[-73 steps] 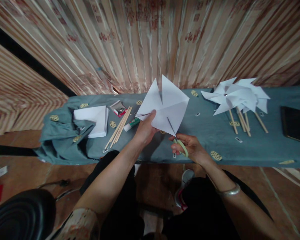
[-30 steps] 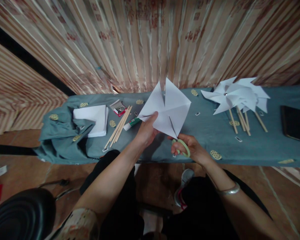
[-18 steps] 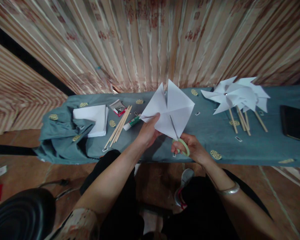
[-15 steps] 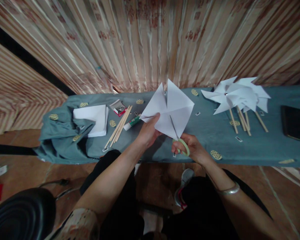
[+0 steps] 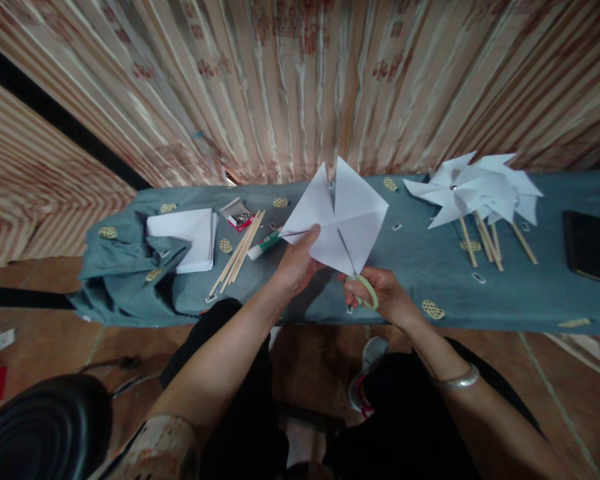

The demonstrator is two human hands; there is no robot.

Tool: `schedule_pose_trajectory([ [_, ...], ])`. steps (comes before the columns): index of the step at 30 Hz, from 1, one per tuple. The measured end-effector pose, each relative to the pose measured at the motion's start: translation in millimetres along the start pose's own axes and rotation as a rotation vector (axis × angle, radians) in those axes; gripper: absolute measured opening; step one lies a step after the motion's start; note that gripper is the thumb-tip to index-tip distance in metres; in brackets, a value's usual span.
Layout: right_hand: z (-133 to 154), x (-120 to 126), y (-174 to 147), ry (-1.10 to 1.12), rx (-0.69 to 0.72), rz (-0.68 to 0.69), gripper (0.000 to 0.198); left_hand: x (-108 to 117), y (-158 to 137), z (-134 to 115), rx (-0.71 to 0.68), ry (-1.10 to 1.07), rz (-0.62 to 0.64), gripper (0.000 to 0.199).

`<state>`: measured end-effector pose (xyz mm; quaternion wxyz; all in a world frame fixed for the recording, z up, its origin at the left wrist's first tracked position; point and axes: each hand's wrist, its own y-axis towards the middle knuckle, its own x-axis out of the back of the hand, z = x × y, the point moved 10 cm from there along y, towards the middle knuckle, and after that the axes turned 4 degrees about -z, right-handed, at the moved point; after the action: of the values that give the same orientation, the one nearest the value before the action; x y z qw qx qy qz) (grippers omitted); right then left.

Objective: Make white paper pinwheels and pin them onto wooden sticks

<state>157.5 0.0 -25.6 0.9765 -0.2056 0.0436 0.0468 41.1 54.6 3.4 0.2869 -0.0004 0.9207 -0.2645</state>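
Observation:
A square sheet of white paper (image 5: 359, 200), creased and slit in from its corners, is held up over the cloth-covered table. My left hand (image 5: 299, 261) grips its lower left part, the thumb on top and the other fingers underneath. My right hand (image 5: 380, 292) is closed on the handles of scissors with pale green grips (image 5: 364, 293). The dark blade lies along the paper's near corner and points toward its middle. Left of the paper, a glue stick (image 5: 264, 246) with a green label lies beside several thin wooden sticks (image 5: 239, 255).
Finished paper pinwheels (image 5: 473, 190) on sticks lie to the right, with a dark phone (image 5: 593, 247) beyond them. A small open box of metal pins (image 5: 237, 215) and a stack of white paper (image 5: 203, 240) lie left. A striped curtain (image 5: 300, 87) hangs behind the table (image 5: 410, 260).
Hands, scissors and paper stay almost in place. The scissors have shifted very slightly, and the whole view has moved a touch.

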Motion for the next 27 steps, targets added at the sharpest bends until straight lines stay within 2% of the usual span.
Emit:
schedule_pose_trajectory([
  [10, 1.2, 0.1, 2.6, 0.003, 0.064, -0.007, 0.047, -0.1, 1.4, -1.7, -0.016, 0.007, 0.011, 0.013],
  [20, 0.1, -2.0, -2.0, -0.065, 0.042, 0.01, 0.048, 1.9, 3.6, -0.1, -0.032, 0.013, 0.011, 0.014],
  [23, 0.6, -5.1, -5.8, -0.095, 0.025, 0.049, 0.05, 5.2, 7.9, -6.3, -0.059, -0.017, -0.004, 0.014],
  [27, -5.0, -4.0, -15.1, -0.157, -0.046, 0.135, 0.05, 14.8, 14.3, -26.6, -0.126, -0.096, -0.048, 0.015],
])
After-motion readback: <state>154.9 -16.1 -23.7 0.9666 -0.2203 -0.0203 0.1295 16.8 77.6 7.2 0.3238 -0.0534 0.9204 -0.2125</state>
